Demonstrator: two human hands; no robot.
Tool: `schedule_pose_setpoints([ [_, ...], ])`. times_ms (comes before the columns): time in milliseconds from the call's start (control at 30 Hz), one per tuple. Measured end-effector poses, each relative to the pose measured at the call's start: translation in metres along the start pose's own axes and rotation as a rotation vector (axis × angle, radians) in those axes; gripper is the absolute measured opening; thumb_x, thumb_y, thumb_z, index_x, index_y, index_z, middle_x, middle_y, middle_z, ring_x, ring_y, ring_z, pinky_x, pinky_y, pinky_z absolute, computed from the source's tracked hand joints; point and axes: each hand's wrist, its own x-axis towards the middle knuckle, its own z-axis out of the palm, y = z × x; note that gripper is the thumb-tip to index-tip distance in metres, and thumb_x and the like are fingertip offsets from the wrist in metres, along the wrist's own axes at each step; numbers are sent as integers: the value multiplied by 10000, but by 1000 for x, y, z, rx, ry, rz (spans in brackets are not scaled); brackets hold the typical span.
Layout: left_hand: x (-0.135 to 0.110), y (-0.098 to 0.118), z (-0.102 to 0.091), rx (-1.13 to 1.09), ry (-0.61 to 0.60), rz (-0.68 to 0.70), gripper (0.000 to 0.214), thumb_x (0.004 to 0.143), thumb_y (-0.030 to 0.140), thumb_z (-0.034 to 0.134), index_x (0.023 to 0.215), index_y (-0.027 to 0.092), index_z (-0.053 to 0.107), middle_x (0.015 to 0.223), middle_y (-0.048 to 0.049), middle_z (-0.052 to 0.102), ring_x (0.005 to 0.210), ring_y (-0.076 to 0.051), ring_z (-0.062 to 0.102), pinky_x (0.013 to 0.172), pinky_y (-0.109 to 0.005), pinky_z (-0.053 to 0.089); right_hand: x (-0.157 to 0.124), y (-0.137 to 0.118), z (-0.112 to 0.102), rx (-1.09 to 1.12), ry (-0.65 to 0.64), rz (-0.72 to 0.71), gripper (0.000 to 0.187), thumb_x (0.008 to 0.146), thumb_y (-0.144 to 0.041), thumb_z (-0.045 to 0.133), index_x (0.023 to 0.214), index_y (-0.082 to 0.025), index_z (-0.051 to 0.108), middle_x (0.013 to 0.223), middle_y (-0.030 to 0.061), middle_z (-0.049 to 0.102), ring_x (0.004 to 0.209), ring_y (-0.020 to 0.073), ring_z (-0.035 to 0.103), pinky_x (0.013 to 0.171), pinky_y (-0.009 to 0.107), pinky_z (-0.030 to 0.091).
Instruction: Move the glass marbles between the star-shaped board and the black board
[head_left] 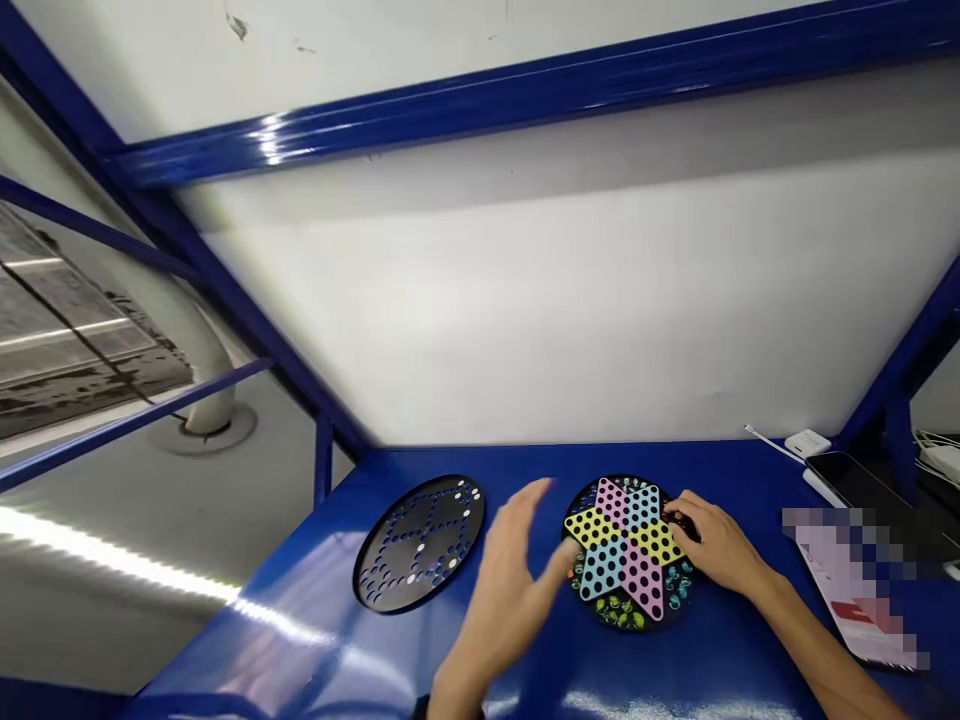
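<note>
A round Chinese checkers board (621, 545) lies on the blue table, with a pink, blue and yellow star of holes. Glass marbles sit in its rim sections, green ones (621, 611) at the near edge and teal ones (679, 583) at the right. Over the board's right edge, my right hand (709, 540) has its fingers curled down by dark red marbles; what they hold is hidden. My left hand (514, 570) is raised between the boards, thumb and fingers apart, holding nothing. Left of it lies a black perforated disc (420, 540) showing several white dots.
A phone (855, 600) lies at the right, partly blurred out. Behind it are a dark phone-like slab (862, 485), a white charger (808, 444) and a white cable (772, 443). Blue frame bars and a white panel (525, 300) bound the table (300, 620) at the back.
</note>
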Motion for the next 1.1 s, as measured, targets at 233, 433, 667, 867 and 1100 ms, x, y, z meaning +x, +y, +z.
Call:
schedule_pose_setpoints([
  [233,-3,-78,10,416,-96,-435,736,893,540,408,1450,64,482,1553,-190,458,1452,-401,377,1176,-672,252,5,2,-3,218,16,38,297,901,-178,410,1100,-228,624,1072,56,620,788,176,593,748,332,489],
  [433,-21,-50,44,228,-70,-154,560,940,570,411,1335,226,610,1447,-99,594,1372,-308,507,1180,-578,338,7,6,-3,224,8,76,257,911,-240,459,1054,-213,670,1030,56,594,777,169,567,776,334,492],
  [667,-26,-29,58,140,-126,-19,423,970,540,447,1291,340,636,1416,-37,623,1342,-280,547,1170,-591,369,1,1,-17,47,-91,181,193,907,-257,473,928,-214,660,905,39,580,837,191,595,737,303,442],
  [867,-26,-26,55,92,-176,-6,429,968,543,463,1300,331,633,1437,-45,603,1367,-286,515,1195,-605,323,-2,2,-30,5,-209,236,160,906,-240,481,935,-217,637,883,48,621,969,226,604,777,293,434],
  [1100,-24,-19,57,-18,-85,-4,406,959,558,484,1241,323,657,1379,-61,621,1310,-278,555,1134,-538,430,-1,-4,-29,-135,-213,235,130,924,-210,446,918,-221,575,1032,58,662,922,212,627,752,309,394],
])
